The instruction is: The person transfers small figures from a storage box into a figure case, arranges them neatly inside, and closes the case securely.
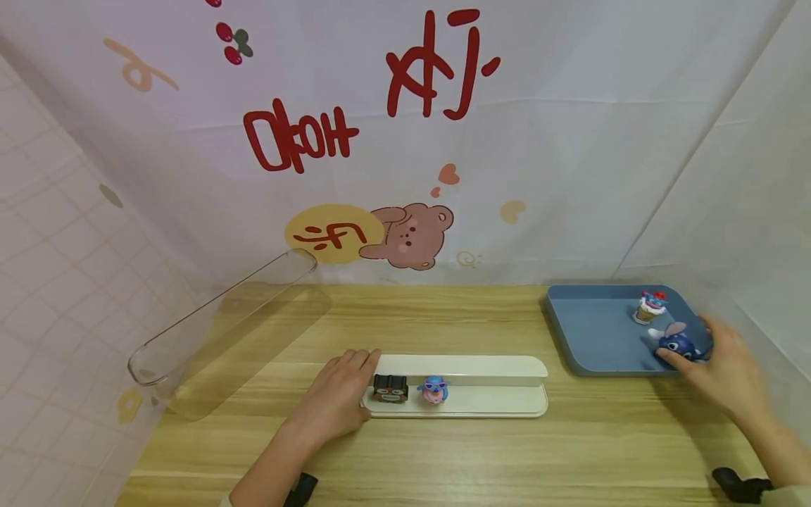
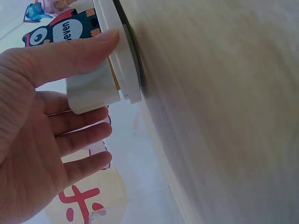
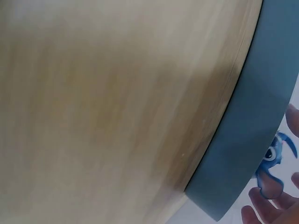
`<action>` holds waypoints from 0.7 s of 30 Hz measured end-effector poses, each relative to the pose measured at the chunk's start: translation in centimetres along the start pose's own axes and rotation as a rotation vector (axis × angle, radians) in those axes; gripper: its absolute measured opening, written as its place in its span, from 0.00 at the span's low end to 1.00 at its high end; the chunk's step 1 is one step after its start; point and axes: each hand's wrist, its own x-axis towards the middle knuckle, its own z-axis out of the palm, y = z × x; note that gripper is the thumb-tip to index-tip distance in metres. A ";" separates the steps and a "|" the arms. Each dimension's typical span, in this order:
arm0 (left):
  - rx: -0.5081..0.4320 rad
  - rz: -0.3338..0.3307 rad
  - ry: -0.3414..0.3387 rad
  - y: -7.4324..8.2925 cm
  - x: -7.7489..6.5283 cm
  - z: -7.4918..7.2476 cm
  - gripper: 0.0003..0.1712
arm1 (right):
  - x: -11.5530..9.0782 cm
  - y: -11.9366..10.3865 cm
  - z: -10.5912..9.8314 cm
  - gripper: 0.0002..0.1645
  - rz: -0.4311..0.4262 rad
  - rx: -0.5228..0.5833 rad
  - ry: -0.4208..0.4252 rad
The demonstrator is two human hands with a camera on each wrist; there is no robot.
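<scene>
My left hand [image 1: 342, 391] holds the left end of a white stepped display base [image 1: 488, 401], thumb in front and fingers behind. On the base's lower step stand a black owl-like figurine [image 1: 390, 389] and a blue figurine with sunglasses [image 1: 434, 389]. At the right, my right hand [image 1: 728, 366] grips a dark blue, big-eared figurine [image 1: 679, 343] between thumb and fingers inside the blue tray [image 1: 583, 362]. In the right wrist view, the big-eared figurine [image 3: 271, 163] shows above the tray wall [image 3: 247, 107], partly hidden by it.
An ice-cream-cone figurine [image 1: 650, 308] stands in the tray, behind the big-eared one. A clear long cover [image 1: 234, 331] lies at the left of the wooden table [image 1: 443, 465]. Behind the table hangs a printed white cloth [image 1: 557, 162].
</scene>
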 end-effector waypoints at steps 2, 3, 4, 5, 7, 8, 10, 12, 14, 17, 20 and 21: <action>0.001 -0.003 -0.002 0.0 0.0 0.0 0.55 | 0.1 0.4 -0.1 0.58 0.028 -0.022 -0.055; 0.000 -0.004 -0.004 0.0 0.0 0.0 0.55 | 0.1 0.6 -0.2 0.58 0.044 -0.037 -0.083; 0.000 -0.005 -0.007 0.0 0.0 0.0 0.55 | 0.1 0.7 -0.2 0.58 0.057 -0.046 -0.107; -0.001 -0.006 -0.007 0.0 0.0 0.0 0.55 | 0.2 0.8 -0.3 0.57 0.070 -0.054 -0.128; -0.002 -0.007 -0.010 -0.1 0.0 0.0 0.55 | 0.1 1.1 -0.3 0.54 0.083 -0.064 -0.158; -0.002 -0.008 -0.012 -0.1 0.0 0.0 0.55 | 0.1 1.1 -0.4 0.52 0.084 -0.065 -0.165; -0.002 -0.010 -0.013 0.0 0.0 0.0 0.55 | 0.1 1.2 -0.4 0.47 0.075 -0.061 -0.169; -0.002 -0.011 -0.012 0.0 0.0 0.0 0.55 | 0.2 1.3 -0.4 0.43 0.058 -0.050 -0.160; -0.001 -0.011 -0.010 0.0 0.0 0.1 0.55 | 0.2 1.4 -0.4 0.40 0.039 -0.038 -0.148; 0.003 -0.008 -0.007 -0.1 0.0 0.1 0.55 | 0.2 1.5 -0.4 0.38 0.016 -0.023 -0.131; 0.006 -0.007 -0.007 -0.1 0.0 0.1 0.55 | 0.2 1.7 -0.3 0.36 -0.002 -0.014 -0.120; 0.006 -0.006 -0.007 -0.1 0.0 0.1 0.55 | 0.2 1.7 -0.3 0.35 -0.008 -0.012 -0.115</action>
